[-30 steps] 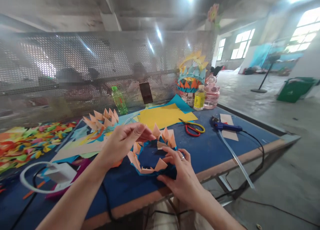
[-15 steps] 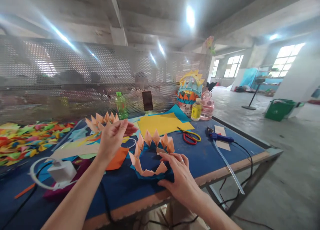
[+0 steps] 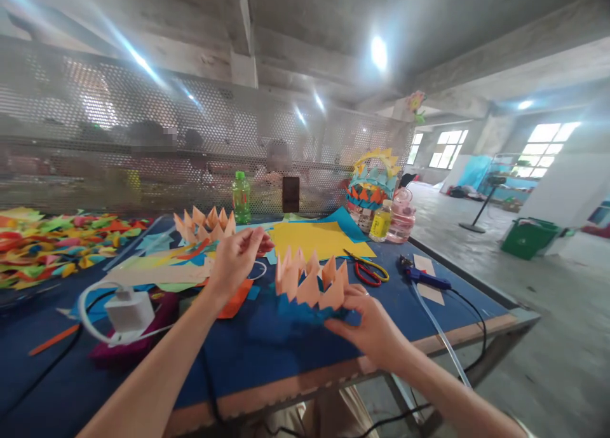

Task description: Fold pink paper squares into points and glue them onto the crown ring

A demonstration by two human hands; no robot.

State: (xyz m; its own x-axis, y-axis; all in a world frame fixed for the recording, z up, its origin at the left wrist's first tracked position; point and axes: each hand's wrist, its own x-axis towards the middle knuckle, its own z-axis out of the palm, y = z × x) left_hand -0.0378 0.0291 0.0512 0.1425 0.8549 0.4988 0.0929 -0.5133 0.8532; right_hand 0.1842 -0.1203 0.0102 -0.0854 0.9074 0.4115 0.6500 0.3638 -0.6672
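Note:
My right hand (image 3: 365, 317) grips the right side of a paper crown (image 3: 312, 279), thumb below and fingers behind. The crown is a ring of folded peach points on a blue band, tilted just over the table. To its upper left my left hand (image 3: 241, 253) hovers with loosely bent fingers; nothing shows in it. Behind that hand stands a second peach paper crown (image 3: 203, 225). Under the left wrist lies an orange paper piece (image 3: 236, 301), with a white ring (image 3: 258, 271) close by.
Red-and-yellow scissors (image 3: 369, 271), a blue glue gun (image 3: 426, 278) with its cord, and yellow paper sheets (image 3: 309, 239) lie on the blue table. Bottles (image 3: 241, 199) and stacked crowns (image 3: 372, 184) stand at the back. A white charger (image 3: 129, 311) sits at left beside colourful paper scraps (image 3: 61, 247).
My right hand has raised and tipped the paper crown, so its outer points now face me. My left hand keeps its place near it, fingers a little more bent. The view has shifted slightly left.

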